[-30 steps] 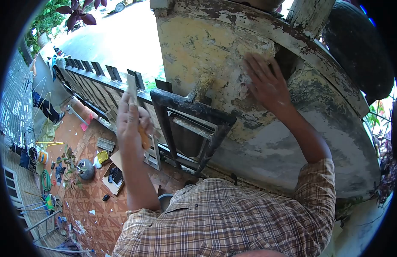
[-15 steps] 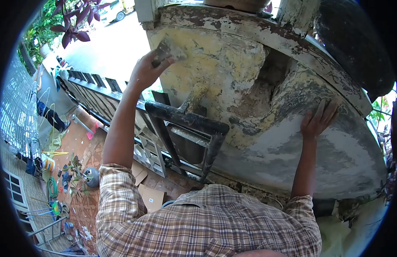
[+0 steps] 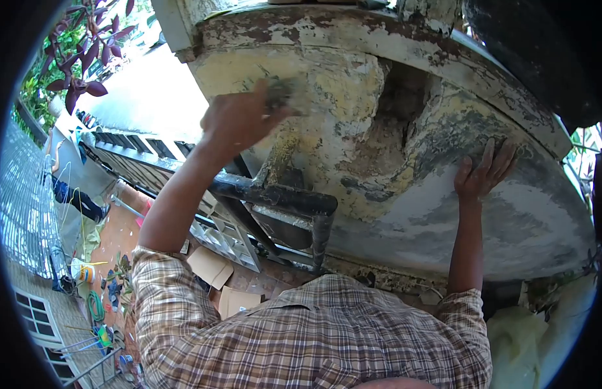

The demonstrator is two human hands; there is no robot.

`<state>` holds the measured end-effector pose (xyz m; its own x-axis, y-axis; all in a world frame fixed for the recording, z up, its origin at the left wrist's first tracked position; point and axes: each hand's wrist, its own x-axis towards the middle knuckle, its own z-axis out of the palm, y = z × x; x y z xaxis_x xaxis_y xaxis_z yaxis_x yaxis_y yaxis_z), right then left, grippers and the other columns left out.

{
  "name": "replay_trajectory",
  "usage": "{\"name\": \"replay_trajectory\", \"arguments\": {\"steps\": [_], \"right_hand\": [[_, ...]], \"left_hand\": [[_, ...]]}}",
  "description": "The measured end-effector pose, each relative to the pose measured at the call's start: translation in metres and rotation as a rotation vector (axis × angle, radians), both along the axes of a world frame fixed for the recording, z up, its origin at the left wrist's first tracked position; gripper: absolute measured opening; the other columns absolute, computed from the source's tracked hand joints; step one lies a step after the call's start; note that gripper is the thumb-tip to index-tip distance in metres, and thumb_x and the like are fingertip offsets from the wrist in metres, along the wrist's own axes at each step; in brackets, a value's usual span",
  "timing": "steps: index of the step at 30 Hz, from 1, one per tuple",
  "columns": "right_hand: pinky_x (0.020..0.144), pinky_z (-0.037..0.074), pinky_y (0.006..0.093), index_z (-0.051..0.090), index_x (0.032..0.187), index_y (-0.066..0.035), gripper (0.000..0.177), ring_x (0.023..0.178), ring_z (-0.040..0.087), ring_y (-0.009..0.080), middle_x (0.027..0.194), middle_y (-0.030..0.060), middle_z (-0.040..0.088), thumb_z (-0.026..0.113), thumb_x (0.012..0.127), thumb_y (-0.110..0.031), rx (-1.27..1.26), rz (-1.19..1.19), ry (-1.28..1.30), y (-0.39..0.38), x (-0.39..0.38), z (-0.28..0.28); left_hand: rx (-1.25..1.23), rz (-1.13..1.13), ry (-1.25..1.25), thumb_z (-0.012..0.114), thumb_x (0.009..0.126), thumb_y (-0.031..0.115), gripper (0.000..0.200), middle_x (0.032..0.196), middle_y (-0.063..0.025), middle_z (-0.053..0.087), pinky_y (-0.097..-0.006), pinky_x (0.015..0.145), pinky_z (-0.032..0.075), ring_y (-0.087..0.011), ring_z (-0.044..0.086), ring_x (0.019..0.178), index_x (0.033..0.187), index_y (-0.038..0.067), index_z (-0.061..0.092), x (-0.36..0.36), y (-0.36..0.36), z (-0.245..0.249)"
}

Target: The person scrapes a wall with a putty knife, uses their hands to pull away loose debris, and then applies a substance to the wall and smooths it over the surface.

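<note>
My left hand (image 3: 236,122) is closed around a flat grey scraper (image 3: 283,94), held against the yellow, flaking upper part of the curved wall (image 3: 333,146). Motion blurs the tool's outline, and my fingers hide part of it. My right hand (image 3: 484,171) rests with spread fingers on the dark, weathered patch at the wall's right side, holding nothing. Between the hands, a deep broken hollow (image 3: 399,107) runs down from below the ledge.
A black pipe frame (image 3: 275,198) juts out below my left forearm. A metal ladder (image 3: 226,243) and cardboard (image 3: 211,266) lie beneath. A peeling ledge (image 3: 333,32) curves above. Another person's legs (image 3: 80,198) show at far left, near a green hose (image 3: 95,306).
My left hand has moved right and slightly down across the wall with the scraper. My right hand stays on about the same spot. The view has shifted slightly.
</note>
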<state>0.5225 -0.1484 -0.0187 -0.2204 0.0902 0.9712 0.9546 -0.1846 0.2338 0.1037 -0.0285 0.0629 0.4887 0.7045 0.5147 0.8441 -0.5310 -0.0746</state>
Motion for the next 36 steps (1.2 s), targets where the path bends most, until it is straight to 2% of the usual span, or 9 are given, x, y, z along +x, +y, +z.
{"name": "replay_trajectory", "arguments": {"steps": [4,8,10,16,20,22,27,32,36], "right_hand": [[0.11,0.02,0.0552,0.043,0.137,-0.01,0.052,0.135,0.031,0.0386,0.147,0.0196,0.032,0.034,0.099,-0.043,0.0,-0.014,0.0,-0.001,0.005,-0.005],[0.11,0.02,0.0549,0.044,0.136,-0.009,0.052,0.135,0.032,0.0382,0.146,0.0196,0.033,0.034,0.099,-0.044,0.028,-0.009,0.008,0.003,0.003,-0.002],[0.11,0.021,0.0545,0.045,0.136,-0.009,0.052,0.135,0.032,0.0377,0.146,0.0192,0.033,0.033,0.099,-0.044,0.03,-0.024,0.009,0.001,0.001,-0.003],[0.11,0.021,0.0547,0.044,0.136,-0.01,0.051,0.136,0.03,0.0371,0.146,0.0191,0.032,0.031,0.1,-0.043,0.02,-0.021,0.025,0.001,0.003,-0.007],[0.109,0.021,0.0544,0.045,0.135,-0.01,0.051,0.136,0.029,0.0367,0.146,0.0195,0.032,0.03,0.1,-0.044,0.025,-0.015,0.048,0.001,-0.003,-0.006],[0.109,0.021,0.0543,0.045,0.136,-0.011,0.051,0.136,0.029,0.0368,0.146,0.0193,0.031,0.031,0.1,-0.044,0.035,0.001,0.039,0.002,-0.001,-0.006],[0.109,0.02,0.0543,0.044,0.136,-0.011,0.051,0.136,0.029,0.0372,0.146,0.0188,0.032,0.03,0.1,-0.045,0.046,0.0,0.053,0.004,-0.002,-0.005],[0.11,0.019,0.0538,0.044,0.136,-0.011,0.052,0.137,0.028,0.0374,0.147,0.0187,0.032,0.029,0.1,-0.045,0.048,0.012,0.063,0.004,0.0,-0.009],[0.11,0.02,0.0531,0.042,0.136,-0.009,0.051,0.138,0.027,0.0365,0.147,0.0191,0.031,0.028,0.101,-0.043,0.058,0.001,0.078,0.006,-0.003,-0.006]], "left_hand": [[-0.019,0.043,0.237,0.051,0.09,0.056,0.055,0.061,-0.0092,0.064,-0.0409,0.053,0.053,-0.0297,0.066,0.056,0.109,0.005,0.05,0.027,-0.021,0.014],[-0.091,0.087,0.202,0.051,0.091,0.055,0.054,0.058,-0.0111,0.063,-0.0418,0.052,0.053,-0.0305,0.066,0.054,0.107,0.004,0.048,0.007,-0.005,0.01],[0.029,-0.079,0.132,0.05,0.091,0.055,0.053,0.056,-0.0116,0.062,-0.0415,0.051,0.052,-0.0309,0.065,0.053,0.104,0.003,0.048,0.015,-0.005,0.001],[-0.098,0.047,0.166,0.052,0.089,0.056,0.055,0.062,-0.0074,0.066,-0.041,0.051,0.053,-0.0305,0.066,0.055,0.109,0.005,0.05,0.005,0.0,0.004],[0.014,-0.041,0.126,0.055,0.087,0.057,0.053,0.064,-0.008,0.066,-0.0382,0.051,0.054,-0.0274,0.067,0.056,0.104,0.007,0.052,0.021,-0.003,-0.006],[0.054,0.04,0.194,0.057,0.086,0.059,0.055,0.064,-0.0088,0.066,-0.0385,0.052,0.053,-0.0266,0.067,0.056,0.1,0.006,0.053,0.03,-0.013,-0.004],[-0.048,-0.055,-0.116,0.06,0.084,0.059,0.056,0.06,-0.0129,0.063,-0.0408,0.055,0.052,-0.031,0.066,0.058,0.09,0.003,0.054,0.007,0.003,-0.012],[-0.018,0.02,-0.079,0.063,0.084,0.054,0.052,0.063,-0.0128,0.065,-0.0394,0.057,0.053,-0.0309,0.067,0.06,0.089,0.002,0.056,0.022,-0.009,-0.008],[-0.051,-0.016,-0.287,0.063,0.084,0.054,0.053,0.063,-0.0143,0.065,-0.0405,0.056,0.052,-0.0335,0.066,0.058,0.09,0.002,0.057,0.011,-0.002,-0.013]]}}
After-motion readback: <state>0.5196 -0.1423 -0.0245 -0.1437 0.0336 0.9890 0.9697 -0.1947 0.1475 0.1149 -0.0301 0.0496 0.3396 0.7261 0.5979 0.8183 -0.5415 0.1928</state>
